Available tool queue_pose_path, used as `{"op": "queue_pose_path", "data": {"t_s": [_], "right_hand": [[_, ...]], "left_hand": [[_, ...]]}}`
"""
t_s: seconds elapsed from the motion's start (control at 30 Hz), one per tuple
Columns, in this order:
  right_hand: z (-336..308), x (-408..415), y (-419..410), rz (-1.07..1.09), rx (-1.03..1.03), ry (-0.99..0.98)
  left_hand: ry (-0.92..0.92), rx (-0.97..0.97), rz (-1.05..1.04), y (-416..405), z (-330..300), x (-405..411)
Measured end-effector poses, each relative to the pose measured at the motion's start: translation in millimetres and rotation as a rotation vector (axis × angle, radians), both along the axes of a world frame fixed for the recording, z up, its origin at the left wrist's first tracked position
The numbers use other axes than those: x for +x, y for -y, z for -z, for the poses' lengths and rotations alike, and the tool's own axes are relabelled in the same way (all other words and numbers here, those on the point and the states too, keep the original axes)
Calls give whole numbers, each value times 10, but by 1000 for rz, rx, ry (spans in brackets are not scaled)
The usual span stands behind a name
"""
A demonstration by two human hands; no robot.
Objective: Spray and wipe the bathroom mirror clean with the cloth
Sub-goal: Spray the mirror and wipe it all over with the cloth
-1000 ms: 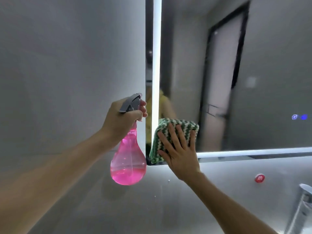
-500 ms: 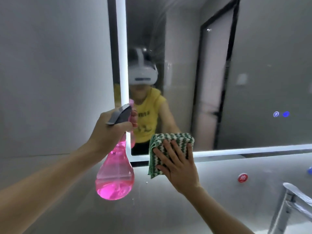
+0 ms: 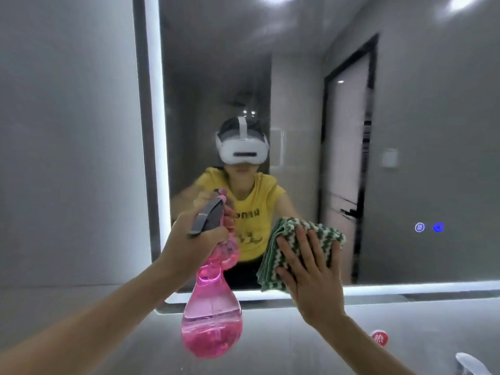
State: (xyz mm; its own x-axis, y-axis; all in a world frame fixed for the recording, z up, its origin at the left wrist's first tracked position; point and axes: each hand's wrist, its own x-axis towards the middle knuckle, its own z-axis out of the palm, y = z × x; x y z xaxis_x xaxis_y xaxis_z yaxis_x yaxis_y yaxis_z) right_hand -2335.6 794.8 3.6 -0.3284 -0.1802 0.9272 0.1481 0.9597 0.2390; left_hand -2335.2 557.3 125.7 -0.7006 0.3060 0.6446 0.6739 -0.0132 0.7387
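A large wall mirror point(image 3: 405, 104) with a lit white border fills the upper right. My left hand point(image 3: 189, 244) grips the grey trigger head of a pink spray bottle point(image 3: 212, 318) holding pink liquid, with the nozzle toward the glass near the mirror's lower left. My right hand point(image 3: 311, 277) lies flat with spread fingers on a folded green-and-white striped cloth point(image 3: 305, 234) and presses it against the lower part of the mirror, just right of the bottle. A person's reflection shows in the glass.
Grey tiled wall point(image 3: 67, 131) lies left of and below the mirror. A red round sticker point(image 3: 378, 338) sits on the wall under the mirror. A chrome tap point(image 3: 470, 364) shows at the bottom right corner. Two small lit touch buttons point(image 3: 428, 227) glow on the mirror's right.
The view has swung left to right across the mirror, so its left edge sits further left. Both hands have moved right along the lower glass, the cloth still pressed flat.
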Motion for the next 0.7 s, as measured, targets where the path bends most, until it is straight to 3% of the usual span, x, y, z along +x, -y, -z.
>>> {"op": "queue_pose_path", "data": {"t_s": [0.27, 0.5, 0.7], "right_hand": [[-1543, -204, 609, -45, -90, -37], [-2714, -392, 1222, -3, -164, 7], [-3426, -368, 1484, 29, -94, 126]], "left_hand": [[-83, 14, -65, 406, -706, 32], [-189, 142, -3, 716, -1442, -64], [-218, 191, 69, 831, -1859, -208]]}}
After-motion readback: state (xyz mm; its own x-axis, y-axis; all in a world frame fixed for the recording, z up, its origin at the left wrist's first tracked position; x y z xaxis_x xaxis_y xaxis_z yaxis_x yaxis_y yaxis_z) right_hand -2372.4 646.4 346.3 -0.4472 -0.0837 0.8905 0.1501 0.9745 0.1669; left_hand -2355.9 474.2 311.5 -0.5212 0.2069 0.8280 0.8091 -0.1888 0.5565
